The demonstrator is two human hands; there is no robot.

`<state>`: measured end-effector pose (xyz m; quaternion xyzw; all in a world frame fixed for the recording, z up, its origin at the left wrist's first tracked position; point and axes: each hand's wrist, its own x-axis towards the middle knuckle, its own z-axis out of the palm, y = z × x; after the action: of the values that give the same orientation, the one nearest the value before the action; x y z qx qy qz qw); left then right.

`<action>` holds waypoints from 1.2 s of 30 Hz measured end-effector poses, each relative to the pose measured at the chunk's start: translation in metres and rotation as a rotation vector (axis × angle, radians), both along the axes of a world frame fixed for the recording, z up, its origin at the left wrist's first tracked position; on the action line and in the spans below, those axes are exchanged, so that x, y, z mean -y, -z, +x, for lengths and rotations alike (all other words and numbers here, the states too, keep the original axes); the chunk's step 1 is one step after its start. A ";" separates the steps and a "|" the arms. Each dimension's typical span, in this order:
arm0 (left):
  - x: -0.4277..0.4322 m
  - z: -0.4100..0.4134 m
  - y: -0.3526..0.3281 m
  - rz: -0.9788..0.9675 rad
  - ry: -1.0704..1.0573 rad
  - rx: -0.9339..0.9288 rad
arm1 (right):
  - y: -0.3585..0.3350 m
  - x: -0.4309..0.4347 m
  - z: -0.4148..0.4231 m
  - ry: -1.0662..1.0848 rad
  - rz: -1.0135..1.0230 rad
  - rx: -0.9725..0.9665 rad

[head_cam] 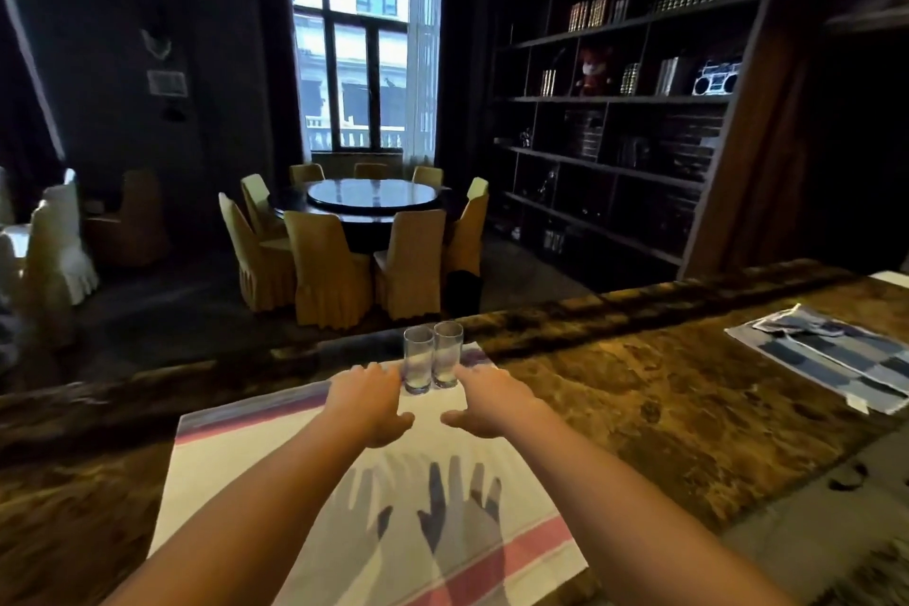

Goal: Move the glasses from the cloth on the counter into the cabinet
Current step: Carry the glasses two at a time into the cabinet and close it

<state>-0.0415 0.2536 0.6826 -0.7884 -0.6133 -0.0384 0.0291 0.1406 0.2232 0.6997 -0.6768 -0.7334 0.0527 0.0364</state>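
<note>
Two clear tall glasses stand upright side by side at the far end of a white cloth with pink stripes (305,482) on the brown marbled counter: the left glass (418,362) and the right glass (447,355). My left hand (368,401) hovers just left of the left glass, fingers spread, palm down. My right hand (489,401) hovers just right of the right glass, also open. Neither hand holds a glass. Both hands cast shadows on the near part of the cloth.
A blue checked cloth (826,359) lies on the counter (639,389) at the far right. Beyond the counter's raised dark edge are a round dining table (371,197) with covered chairs and a tall dark bookshelf (629,103) on the right.
</note>
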 end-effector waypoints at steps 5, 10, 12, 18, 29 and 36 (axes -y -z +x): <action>-0.043 0.010 -0.001 -0.025 -0.008 0.009 | -0.002 -0.045 0.010 -0.009 0.023 -0.025; -0.083 0.028 -0.025 -0.060 -0.053 -0.007 | -0.015 -0.105 0.026 -0.041 -0.027 0.003; -0.098 0.035 -0.037 -0.051 -0.062 -0.002 | -0.021 -0.131 0.033 -0.055 -0.027 0.009; -0.137 0.051 -0.048 -0.106 -0.121 -0.022 | -0.022 -0.196 0.043 -0.126 -0.075 0.039; -0.204 0.072 -0.001 -0.259 -0.180 -0.030 | 0.019 -0.267 0.042 -0.294 -0.207 0.006; -0.222 0.078 0.030 -0.337 -0.163 0.025 | 0.050 -0.290 0.030 -0.329 -0.291 0.035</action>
<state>0.0368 0.4756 0.6525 -0.7292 -0.6733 0.0578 -0.1080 0.1707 0.5131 0.6496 -0.5469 -0.8191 0.1515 -0.0837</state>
